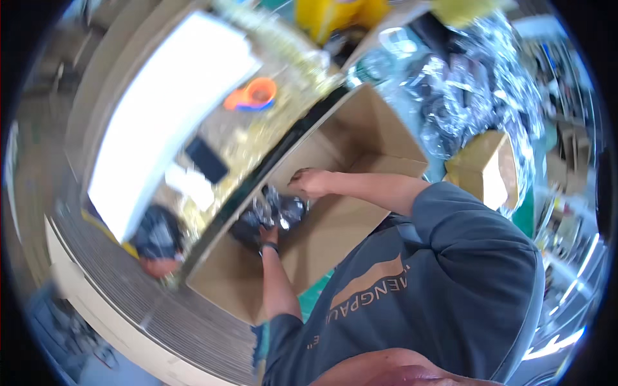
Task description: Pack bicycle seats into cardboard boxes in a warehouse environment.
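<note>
A large open cardboard box [347, 231] stands in front of me, and both my arms reach into it. Inside, toward its left end, lie dark items in shiny clear plastic wrapping [290, 211]; their kind cannot be made out. My left hand [269, 237], with a dark band at the wrist, grips the near side of this wrapped bundle, its fingertips partly hidden in the plastic. Close to the box's far wall, my right hand [311, 183] is curled with the fingers pointing down, just right of the bundle. What it pinches, if anything, is hidden.
Beyond the box is a cluttered worktable with an orange roll-shaped thing [260, 92], a dark flat block [206, 159] and a bright white panel [170, 109]. Many clear plastic-wrapped items [463, 96] heap up at right, beside a smaller cardboard box [479, 161]. Stacked cardboard sheets [154, 302] lie left.
</note>
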Demonstrator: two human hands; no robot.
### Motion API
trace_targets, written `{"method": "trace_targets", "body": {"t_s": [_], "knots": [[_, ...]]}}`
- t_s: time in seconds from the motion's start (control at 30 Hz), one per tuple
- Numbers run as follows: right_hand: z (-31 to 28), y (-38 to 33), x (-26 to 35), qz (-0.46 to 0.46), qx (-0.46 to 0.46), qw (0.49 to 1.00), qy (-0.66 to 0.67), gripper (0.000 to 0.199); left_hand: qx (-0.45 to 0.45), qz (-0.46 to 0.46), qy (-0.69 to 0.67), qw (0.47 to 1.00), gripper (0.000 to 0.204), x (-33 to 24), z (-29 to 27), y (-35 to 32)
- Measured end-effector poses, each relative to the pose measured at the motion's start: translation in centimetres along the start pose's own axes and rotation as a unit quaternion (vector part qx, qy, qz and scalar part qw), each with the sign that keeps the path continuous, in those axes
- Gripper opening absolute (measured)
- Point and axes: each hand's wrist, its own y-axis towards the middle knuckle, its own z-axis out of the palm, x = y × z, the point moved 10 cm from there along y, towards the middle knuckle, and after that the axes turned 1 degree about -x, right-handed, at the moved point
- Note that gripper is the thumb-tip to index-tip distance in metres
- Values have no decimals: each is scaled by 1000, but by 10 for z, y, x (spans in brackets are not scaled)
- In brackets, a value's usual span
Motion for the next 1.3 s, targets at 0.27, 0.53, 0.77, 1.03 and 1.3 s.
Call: {"method": "trace_targets", "body": {"t_s": [0.27,0.53,0.77,1.03,1.3], "knots": [[-368,-445,-130,292,-587,754,-43,44,-3,272,-245,931,55,-312,-18,-161],[-163,-610,-293,764,-304,556,125,98,139,440,-227,858,53,-633,92,-419],[-165,-549,-269,547,-434,580,420,83,70,427,-88,897,57,-693,248,-397],[-285,-584,-181,223,-35,880,419,52,444,-103,-192,869,30,-606,315,-389],[-383,-667,-381,614,-476,616,128,113,461,-85,-227,854,29,-554,311,-458]]}}
